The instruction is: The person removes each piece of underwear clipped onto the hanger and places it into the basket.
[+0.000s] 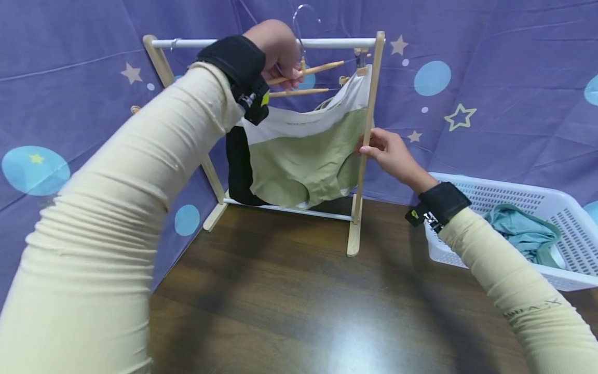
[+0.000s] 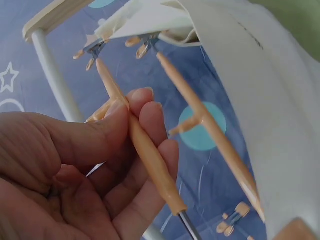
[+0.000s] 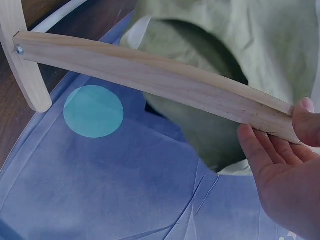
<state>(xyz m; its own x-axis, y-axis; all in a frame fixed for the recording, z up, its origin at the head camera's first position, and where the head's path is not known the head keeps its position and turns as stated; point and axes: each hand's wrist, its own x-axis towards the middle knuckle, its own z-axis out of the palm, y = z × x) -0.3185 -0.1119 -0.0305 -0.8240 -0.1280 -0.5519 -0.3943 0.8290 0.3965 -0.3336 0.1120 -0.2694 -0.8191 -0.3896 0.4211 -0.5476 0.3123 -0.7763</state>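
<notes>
My left hand (image 1: pixel 280 52) pinches the wood-coloured bar of a clip hanger (image 2: pixel 150 155) near its middle, between thumb and fingers. The hanger's metal hook (image 1: pixel 306 7) rises above the rack's white rail (image 1: pixel 341 43); whether it rests on the rail I cannot tell. A second hanger bar (image 2: pixel 220 137) runs beside it. Clips (image 1: pixel 361 62) hold a white waistband at the right end. Green underpants (image 1: pixel 308 166) with that white band hang below, a black garment (image 1: pixel 239 166) partly hidden behind. My right hand (image 1: pixel 392 156) grips the rack's right wooden post (image 3: pixel 150 75), beside the underpants' leg opening.
A white plastic basket (image 1: pixel 506 187) with a teal garment (image 1: pixel 523 231) stands at the right. The rack's foot (image 1: pixel 353 244) sits on the dark wooden table (image 1: pixel 299 291). A purple patterned cloth (image 1: pixel 514 93) hangs close behind the rack.
</notes>
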